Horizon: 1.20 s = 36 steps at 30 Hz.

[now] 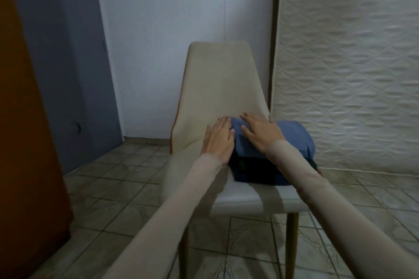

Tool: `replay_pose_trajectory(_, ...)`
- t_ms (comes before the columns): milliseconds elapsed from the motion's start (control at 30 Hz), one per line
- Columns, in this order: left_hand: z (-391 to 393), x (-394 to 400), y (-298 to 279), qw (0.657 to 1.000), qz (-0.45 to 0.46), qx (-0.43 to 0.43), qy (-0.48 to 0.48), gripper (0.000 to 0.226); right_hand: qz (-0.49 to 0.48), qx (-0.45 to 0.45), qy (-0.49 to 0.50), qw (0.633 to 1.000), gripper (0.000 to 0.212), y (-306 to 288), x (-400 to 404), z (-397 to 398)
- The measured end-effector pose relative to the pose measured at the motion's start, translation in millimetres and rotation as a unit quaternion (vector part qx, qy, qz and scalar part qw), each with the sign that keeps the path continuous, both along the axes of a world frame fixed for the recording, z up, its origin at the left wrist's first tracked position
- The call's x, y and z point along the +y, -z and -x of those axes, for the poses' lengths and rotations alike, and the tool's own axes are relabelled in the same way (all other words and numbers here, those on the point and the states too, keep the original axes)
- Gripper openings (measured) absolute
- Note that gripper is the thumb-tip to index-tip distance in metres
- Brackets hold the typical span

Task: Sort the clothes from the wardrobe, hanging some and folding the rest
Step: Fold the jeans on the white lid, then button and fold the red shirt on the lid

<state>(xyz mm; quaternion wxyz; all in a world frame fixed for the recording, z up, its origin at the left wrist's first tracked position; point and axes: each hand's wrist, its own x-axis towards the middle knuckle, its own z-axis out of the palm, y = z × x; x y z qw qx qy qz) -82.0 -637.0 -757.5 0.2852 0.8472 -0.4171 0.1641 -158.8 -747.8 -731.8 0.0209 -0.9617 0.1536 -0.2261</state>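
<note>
Folded blue denim garment (292, 136) lies on top of a darker folded piece (256, 172), both stacked on the seat of a beige chair (217, 88) at centre frame; the stack sits toward the right side of the seat, its right end near the seat's edge; the denim's long axis runs left to right across the frame, across the line of the forearms.

Left hand (218, 137) lies flat at the denim's left end, fingers straight and close together, tips toward the chair back; it seems to press the end of the fold, touching both cloth and seat; gripping nothing. Right hand (260, 131) rests palm down on top of the denim, fingers straight and slightly spread; no pinch, no curl round the cloth.

Both hands are on the garment's left half; the right half lies bare, right of the right hand. Judgement: this reads as smoothing or squaring a finished fold; the right hand is the nearer one to sweep along the long axis toward the uncovered end.

Surroundings: quilted mattress (349, 70) upright at right of frame, just beside the chair; tiled floor (118, 176) below; orange-brown panel (22, 131) at left edge, possibly the wardrobe, cannot tell.
</note>
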Motion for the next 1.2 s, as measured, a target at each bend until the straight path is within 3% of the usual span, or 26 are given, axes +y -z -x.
replay_pose_trajectory(233,-23,96,33,0.997,0.019,0.041,-0.057,0.047,0.011,0.016,-0.1,0.995,0.048,19,82,-14)
replay_pose_trajectory(500,-39,254,105,0.98,-0.004,0.12,-0.159,0.047,-0.035,0.106,-0.183,0.977,0.05,94,195,-55)
replay_pose_trajectory(833,-39,459,214,0.912,-0.026,0.299,-0.279,0.034,-0.112,0.296,-0.275,0.908,0.049,226,357,-119)
replay_pose_trajectory(1033,-57,496,264,0.867,-0.06,0.387,-0.308,0.034,-0.105,0.379,-0.281,0.875,0.043,300,413,-154)
replay_pose_trajectory(1200,-74,494,303,0.823,-0.135,0.479,-0.276,0.042,-0.1,0.446,-0.258,0.851,0.07,366,428,-171)
